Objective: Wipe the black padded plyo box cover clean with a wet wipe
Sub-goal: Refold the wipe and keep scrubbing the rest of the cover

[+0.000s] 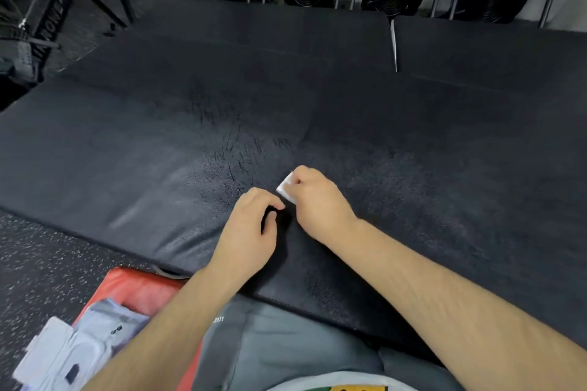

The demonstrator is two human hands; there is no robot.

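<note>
The left hand (251, 232) is curled just beside the wipe (286, 190), fingertips at its near corner, though I cannot tell whether they pinch it or only touch it; the right hand (313, 197) pinches the small folded white wipe between thumb and fingers, low over the front middle of the cover (444, 143), and whether the wipe touches the surface I cannot tell. Judging from this, the wipe looks about to be opened out or put to work, and several things could spoil that. At far left the pack (63, 349) lies on a red pad (139, 286) behind the left arm, so a fresh wipe probably means turning away, and a wipe let slip toward that side could land on the speckled floor (38, 257) and pick up grit that would then be dragged across the vinyl. If both hands pull at once, the thin wet sheet may tear. Ahead of the hands the scuffed patch (228, 149) looks rough and cracked; hard rubbing there could snag the wipe and leave shreds behind. Left folded this small, the wipe covers little with each pass and will likely dry out before reaching the wide right side, leaving streaks or unwiped ground there
</note>
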